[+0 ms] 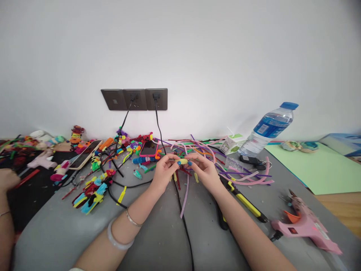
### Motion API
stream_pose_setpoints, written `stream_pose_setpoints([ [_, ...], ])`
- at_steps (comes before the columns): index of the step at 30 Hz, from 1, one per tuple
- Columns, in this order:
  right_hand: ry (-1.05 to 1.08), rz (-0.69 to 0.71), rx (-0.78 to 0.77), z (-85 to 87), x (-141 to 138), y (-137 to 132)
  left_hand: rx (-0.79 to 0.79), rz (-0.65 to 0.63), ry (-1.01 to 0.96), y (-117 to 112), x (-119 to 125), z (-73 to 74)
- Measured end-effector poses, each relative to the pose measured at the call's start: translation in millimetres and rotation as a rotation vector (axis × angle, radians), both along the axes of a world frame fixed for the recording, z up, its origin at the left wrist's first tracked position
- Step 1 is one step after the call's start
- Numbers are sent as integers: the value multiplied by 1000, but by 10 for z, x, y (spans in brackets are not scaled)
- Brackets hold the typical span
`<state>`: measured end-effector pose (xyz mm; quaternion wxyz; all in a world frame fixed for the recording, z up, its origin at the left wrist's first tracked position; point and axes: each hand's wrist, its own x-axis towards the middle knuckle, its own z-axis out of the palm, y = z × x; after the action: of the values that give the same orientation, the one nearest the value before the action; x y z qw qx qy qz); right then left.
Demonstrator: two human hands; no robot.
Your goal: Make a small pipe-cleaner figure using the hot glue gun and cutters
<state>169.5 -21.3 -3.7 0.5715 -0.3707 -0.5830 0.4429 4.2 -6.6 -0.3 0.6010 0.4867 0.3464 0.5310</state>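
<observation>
My left hand point(163, 172) and my right hand point(207, 174) meet over the middle of the grey table. Between their fingertips they pinch a short pale-yellow piece of pipe cleaner point(183, 161), one hand at each end. Small yellow pipe cleaner bits point(196, 177) lie just below the fingers, along with red strands. A lilac pipe cleaner point(185, 199) runs towards me beneath the hands. Behind and to the right spread pink and purple pipe cleaners point(245, 181). Yellow-and-black pliers point(248, 205) lie beside my right forearm, which partly hides them.
A pink glue gun point(307, 226) rests at the right. Farther back are a tilted-looking water bottle point(267, 130), a drink carton point(232, 144) and keys point(251, 161). Black cables point(183, 222) cross the table. Pipe cleaner figures point(93, 192) and phones point(85, 154) lie left, near another person's hand point(8, 180).
</observation>
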Motion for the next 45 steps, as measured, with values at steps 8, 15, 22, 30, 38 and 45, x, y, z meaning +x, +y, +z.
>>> stream_pose_setpoints([
  [8,-15,1,-34,27,8,-10,-39,-7,-60,-28,16,31],
  [15,22,36,-88,65,15,-30,-69,-39,-102,-33,20,7],
  [22,107,2,-117,57,0,-26,-198,-75,-221,-40,28,77],
  [30,146,23,-152,62,-2,-32,-228,-83,-245,-34,22,67],
  [38,-69,-52,135,92,2,-54,-247,-110,-248,-46,37,76],
  [45,-308,-88,297,138,-27,-81,-242,-164,-192,-71,39,89],
])
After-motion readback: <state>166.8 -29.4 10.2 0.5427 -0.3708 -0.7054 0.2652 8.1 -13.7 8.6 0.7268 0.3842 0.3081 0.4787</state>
